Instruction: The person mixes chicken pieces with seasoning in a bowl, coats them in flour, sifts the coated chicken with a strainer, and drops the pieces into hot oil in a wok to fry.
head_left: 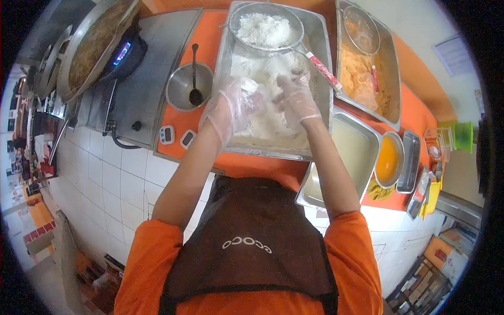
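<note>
Both hands wear clear plastic gloves and are over a large metal tray [226,68] of white flour-like powder [262,113]. My left hand [236,105] is at the tray's left side, smeared by motion. Something white shows at its fingertips, too blurred to tell whether it is a held piece or powder. My right hand [296,100] is low over the powder on the right, its blurred fingers apart and dusted white. Beyond the hands, a round mesh sieve [266,47] heaped with white powder rests across the far end of the tray, its red-patterned handle [323,71] pointing right.
To the left stand a steel bowl [177,89] with a black spoon [195,79], two small timers [167,135], and a large wok [71,68] over a lit burner. On the right are a tray of orange powder [362,79], a tray of pale liquid [349,136] and an orange-filled bowl [387,160].
</note>
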The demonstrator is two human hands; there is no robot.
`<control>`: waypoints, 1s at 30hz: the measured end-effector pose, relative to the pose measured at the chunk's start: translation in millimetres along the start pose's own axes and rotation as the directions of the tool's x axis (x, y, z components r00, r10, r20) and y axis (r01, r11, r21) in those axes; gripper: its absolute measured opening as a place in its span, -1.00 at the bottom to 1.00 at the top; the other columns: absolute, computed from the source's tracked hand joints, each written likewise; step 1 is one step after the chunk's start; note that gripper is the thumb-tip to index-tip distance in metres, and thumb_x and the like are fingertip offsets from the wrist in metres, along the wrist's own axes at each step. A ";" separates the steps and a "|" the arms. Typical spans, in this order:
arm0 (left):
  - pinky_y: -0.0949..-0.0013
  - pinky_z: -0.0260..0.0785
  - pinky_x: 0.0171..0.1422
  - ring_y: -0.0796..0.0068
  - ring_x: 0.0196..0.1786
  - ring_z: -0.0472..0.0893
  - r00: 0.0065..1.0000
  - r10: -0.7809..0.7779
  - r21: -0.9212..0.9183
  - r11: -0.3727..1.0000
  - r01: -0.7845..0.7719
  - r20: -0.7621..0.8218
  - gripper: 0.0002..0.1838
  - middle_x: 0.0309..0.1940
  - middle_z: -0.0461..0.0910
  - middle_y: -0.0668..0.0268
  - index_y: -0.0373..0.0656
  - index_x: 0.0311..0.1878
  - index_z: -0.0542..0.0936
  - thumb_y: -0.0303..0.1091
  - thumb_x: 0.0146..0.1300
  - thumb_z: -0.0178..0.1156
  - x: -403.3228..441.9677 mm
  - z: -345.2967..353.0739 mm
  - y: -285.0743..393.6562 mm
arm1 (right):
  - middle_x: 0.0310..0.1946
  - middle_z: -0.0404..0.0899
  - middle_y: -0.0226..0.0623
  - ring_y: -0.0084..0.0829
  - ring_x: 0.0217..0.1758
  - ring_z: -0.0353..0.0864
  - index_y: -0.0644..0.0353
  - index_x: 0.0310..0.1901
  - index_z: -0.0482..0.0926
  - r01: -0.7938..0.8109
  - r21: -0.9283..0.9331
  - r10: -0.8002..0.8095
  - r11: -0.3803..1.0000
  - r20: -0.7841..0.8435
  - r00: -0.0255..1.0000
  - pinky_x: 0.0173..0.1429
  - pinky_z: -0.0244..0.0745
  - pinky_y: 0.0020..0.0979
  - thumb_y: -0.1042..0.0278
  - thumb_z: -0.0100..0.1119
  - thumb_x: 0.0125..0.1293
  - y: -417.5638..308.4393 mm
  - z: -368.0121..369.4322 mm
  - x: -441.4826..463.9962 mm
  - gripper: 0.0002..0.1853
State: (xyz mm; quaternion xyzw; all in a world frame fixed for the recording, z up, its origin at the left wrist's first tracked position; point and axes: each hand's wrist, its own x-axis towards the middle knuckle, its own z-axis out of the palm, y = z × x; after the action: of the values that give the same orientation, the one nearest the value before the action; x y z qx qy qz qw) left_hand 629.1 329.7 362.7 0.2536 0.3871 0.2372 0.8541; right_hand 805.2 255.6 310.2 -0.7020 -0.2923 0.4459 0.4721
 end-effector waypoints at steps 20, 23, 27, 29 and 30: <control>-0.02 0.26 0.36 0.18 0.33 0.37 0.970 0.003 -0.152 0.988 0.035 0.243 -0.49 0.25 0.40 0.17 -0.09 0.31 0.37 -0.01 0.43 -0.06 -49.7 -20.6 43.5 | -0.54 0.52 -0.31 -0.41 -0.46 0.57 0.23 -0.22 0.53 0.280 -0.419 -0.221 0.864 0.183 0.958 -0.36 0.46 -0.38 0.33 0.07 0.29 9.6 -70.6 57.8 -0.84; 0.00 0.14 0.42 0.29 0.36 0.34 0.902 0.149 0.621 0.680 -0.390 0.404 -0.53 0.27 0.39 0.33 0.05 0.32 0.36 -0.04 0.40 -0.06 -56.0 -34.8 50.2 | -0.55 0.43 -0.54 -0.67 -0.61 0.39 0.17 -0.15 0.49 -0.018 0.092 0.013 0.996 0.057 0.998 -0.59 0.27 -0.53 0.32 0.14 0.25 -10.1 -26.3 11.1 -0.82; 0.04 -0.01 0.51 0.44 0.39 0.30 0.685 0.117 0.464 -0.815 -0.347 0.719 -0.54 0.31 0.37 0.53 0.24 0.32 0.36 -0.08 0.36 -0.06 -80.2 -44.1 53.1 | -0.56 0.42 -0.55 -0.73 -0.65 0.32 0.13 -0.12 0.51 -0.054 0.308 0.065 0.950 -0.024 0.998 -0.64 0.18 -0.60 0.36 0.13 0.29 -16.3 9.1 -37.1 -0.84; 0.05 -0.09 0.55 0.52 0.41 0.28 0.669 0.093 0.408 -0.850 -0.333 0.738 -0.54 0.33 0.37 0.64 0.33 0.32 0.36 -0.10 0.34 -0.06 -87.3 -48.5 53.3 | -0.55 0.42 -0.55 -0.74 -0.64 0.32 0.14 -0.10 0.52 -0.061 0.369 0.072 0.927 -0.017 0.997 -0.62 0.18 -0.62 0.37 0.11 0.32 -14.6 19.6 -59.4 -0.84; 0.06 -0.12 0.57 0.55 0.42 0.26 0.652 0.089 0.395 -0.854 -0.339 0.753 -0.53 0.34 0.36 0.69 0.38 0.32 0.36 -0.11 0.33 -0.06 -92.3 -51.1 53.9 | -0.56 0.42 -0.56 -0.72 -0.65 0.31 0.14 -0.09 0.51 -0.015 0.365 0.039 0.931 -0.059 0.997 -0.63 0.18 -0.60 0.38 0.13 0.29 -9.0 23.0 -65.7 -0.83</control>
State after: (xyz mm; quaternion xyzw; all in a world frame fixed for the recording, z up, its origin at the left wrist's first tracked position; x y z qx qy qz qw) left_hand 523.7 327.8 416.7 0.9859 0.1419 0.0576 -0.0679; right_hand 756.2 213.6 337.9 -0.6203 -0.1792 0.4757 0.5974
